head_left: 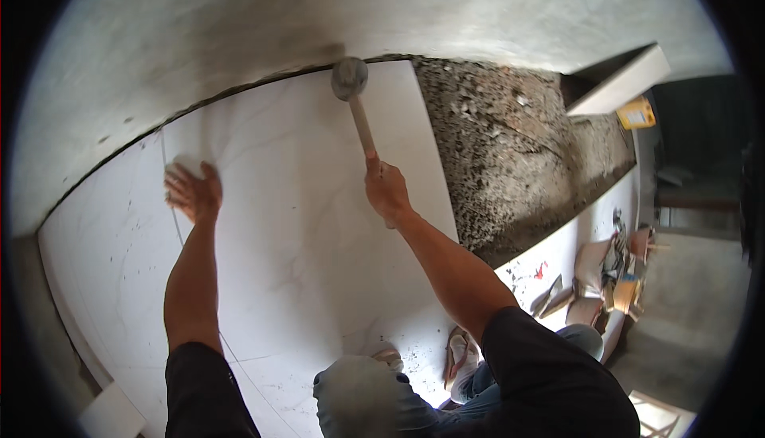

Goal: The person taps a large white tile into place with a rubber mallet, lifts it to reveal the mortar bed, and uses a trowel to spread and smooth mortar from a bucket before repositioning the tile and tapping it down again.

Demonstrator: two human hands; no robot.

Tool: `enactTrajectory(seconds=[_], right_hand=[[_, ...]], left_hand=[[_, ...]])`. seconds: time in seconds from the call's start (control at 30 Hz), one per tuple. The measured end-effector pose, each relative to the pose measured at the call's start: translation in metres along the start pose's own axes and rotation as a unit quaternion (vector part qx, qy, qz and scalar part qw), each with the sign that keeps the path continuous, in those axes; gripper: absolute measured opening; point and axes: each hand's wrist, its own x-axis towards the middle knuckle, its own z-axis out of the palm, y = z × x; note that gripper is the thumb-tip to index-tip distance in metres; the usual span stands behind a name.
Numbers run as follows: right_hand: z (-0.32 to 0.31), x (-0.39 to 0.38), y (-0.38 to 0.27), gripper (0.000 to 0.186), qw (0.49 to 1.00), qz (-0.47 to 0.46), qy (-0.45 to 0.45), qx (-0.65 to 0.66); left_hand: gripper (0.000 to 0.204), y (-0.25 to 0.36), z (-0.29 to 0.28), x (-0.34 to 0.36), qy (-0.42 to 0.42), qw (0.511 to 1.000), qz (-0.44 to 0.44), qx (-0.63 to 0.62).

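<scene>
My right hand (387,190) is wrapped round the wooden handle of a mallet (362,129). Its dark, rounded head, slightly blurred, is over the far edge of a large white marbled tile (319,199), close to the wall; whether it touches the tile I cannot tell. Off to the left, my left hand (194,191) has its fingers spread over the joint between this tile and the white tile (111,215) beside it. It appears to rest on the surface and holds nothing.
Rough grey mortar (510,151) borders the tile's right edge. A tile (621,83) leans at the wall near a yellow container (636,113). Tools and a bag (591,267) lie at the right. The grey wall (263,31) runs along the far side.
</scene>
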Motion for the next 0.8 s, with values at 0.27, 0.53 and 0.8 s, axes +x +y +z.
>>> enactTrajectory(seconds=[0.27,0.53,0.8], right_hand=[[-0.028,0.018,0.041,0.051,0.988,-0.101,0.091,-0.072],[-0.021,0.037,0.092,0.057,0.997,-0.037,0.058,0.039],[-0.002,-0.073,0.197,0.04,0.988,-0.15,0.023,-0.036]], left_hand=[[0.08,-0.01,0.03,0.039,0.117,0.989,0.065,0.065],[0.065,-0.048,0.108,0.076,0.296,0.868,0.373,0.142],[0.051,-0.026,-0.014,-0.13,0.2,0.716,0.632,0.22]])
